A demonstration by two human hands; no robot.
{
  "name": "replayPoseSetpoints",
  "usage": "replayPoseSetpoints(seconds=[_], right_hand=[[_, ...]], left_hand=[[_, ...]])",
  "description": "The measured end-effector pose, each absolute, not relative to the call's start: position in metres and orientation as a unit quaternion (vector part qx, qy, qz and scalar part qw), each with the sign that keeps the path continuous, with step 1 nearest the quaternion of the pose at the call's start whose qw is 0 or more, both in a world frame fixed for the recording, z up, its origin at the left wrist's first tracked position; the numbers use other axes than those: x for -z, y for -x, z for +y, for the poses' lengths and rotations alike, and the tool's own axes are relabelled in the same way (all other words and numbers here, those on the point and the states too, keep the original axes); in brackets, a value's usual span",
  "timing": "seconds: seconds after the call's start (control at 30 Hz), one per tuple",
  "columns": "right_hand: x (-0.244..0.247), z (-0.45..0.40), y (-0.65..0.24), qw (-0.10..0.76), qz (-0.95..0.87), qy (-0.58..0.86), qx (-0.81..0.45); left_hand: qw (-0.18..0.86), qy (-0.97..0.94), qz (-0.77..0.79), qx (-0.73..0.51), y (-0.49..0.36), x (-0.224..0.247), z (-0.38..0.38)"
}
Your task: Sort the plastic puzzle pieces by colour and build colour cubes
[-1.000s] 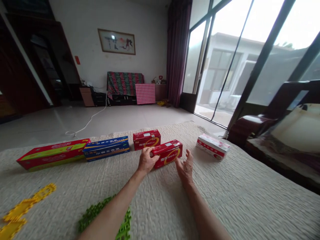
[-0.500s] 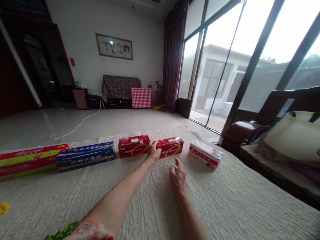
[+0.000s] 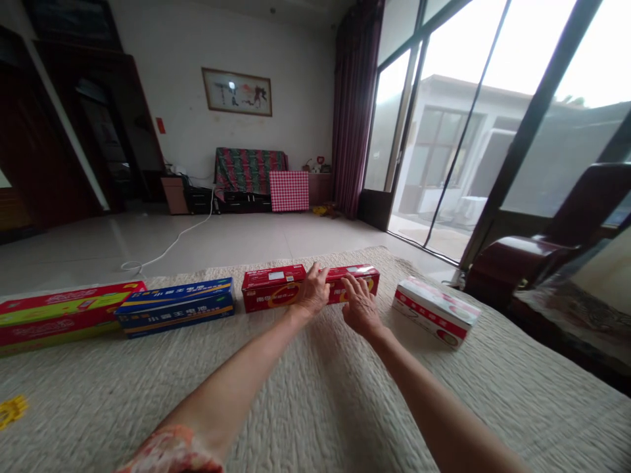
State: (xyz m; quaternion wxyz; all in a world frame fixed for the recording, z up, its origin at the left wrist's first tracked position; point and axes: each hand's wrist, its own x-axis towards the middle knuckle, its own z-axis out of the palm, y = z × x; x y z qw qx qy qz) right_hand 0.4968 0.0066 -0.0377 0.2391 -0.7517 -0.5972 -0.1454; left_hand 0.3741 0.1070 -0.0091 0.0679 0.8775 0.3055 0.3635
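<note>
Two red boxes stand end to end on the quilted cover (image 3: 276, 394). My left hand (image 3: 312, 292) is at the meeting ends of the left red box (image 3: 269, 289) and the right red box (image 3: 336, 292), its fingers apart and pointing up. Fingers spread, my right hand (image 3: 361, 305) touches or hovers just before the front of the right red box. A white and red box (image 3: 436, 312) lies to the right, set at an angle. On the left are a blue box (image 3: 177, 307) and a long red and green box (image 3: 69, 316).
A yellow object (image 3: 14, 411) lies at the left edge. Dark wooden furniture (image 3: 513, 263) stands at the right, beside the glass doors. A white cable (image 3: 172, 244) crosses the tiled floor (image 3: 246, 238) beyond the cover.
My right hand has moved forward to the right red box. The fingers of my left hand have opened from their hold between the red boxes. The view has shifted slightly.
</note>
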Motion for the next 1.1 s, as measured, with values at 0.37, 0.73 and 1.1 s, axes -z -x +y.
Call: replayPoseSetpoints(seconds=[0.37,0.73,1.1], right_hand=[[0.036,0.018,-0.479,0.246,-0.547,0.784,0.159],[0.024,-0.031,-0.378,0.362,-0.672,0.641,0.083],[-0.004,-0.092,-0.31,0.327,-0.717,0.613,-0.053]], left_hand=[[0.011,-0.884,0.466,-0.026,-0.258,-0.033,0.176],[0.095,-0.925,0.346,-0.122,-0.19,-0.026,0.114],[0.105,-0.964,0.225,-0.097,-0.116,-0.045,0.027]])
